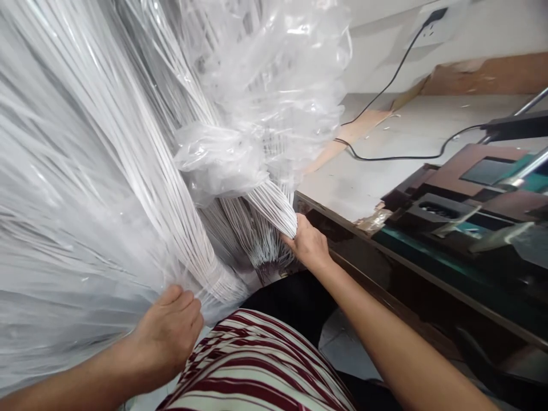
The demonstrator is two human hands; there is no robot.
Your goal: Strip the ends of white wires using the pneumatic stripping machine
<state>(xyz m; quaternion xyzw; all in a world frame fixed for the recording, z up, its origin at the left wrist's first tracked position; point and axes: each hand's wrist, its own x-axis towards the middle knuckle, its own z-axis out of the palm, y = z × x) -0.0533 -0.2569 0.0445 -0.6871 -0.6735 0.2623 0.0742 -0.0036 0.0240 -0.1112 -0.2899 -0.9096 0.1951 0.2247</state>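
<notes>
My right hand [309,242] is wrapped round the end of a bundle of thin white wires [274,206], which comes out from under crumpled clear plastic sheeting [226,157]. Closed in a fist, my left hand [171,328] pinches the edge of another clear plastic sheet [103,251] at the left. Beneath that sheet runs a thick bundle of white wires [171,211], slanting down toward my lap. Between the two hands, more wires [268,251] hang with dark ends. The tips inside my right fist are hidden.
At the right, a bench [342,228] with a dark edge carries a machine [454,211] with metal rods. A black cable [398,158] crosses its pale top, and another leads to a wall socket [432,28]. Cardboard [488,74] stands along the wall.
</notes>
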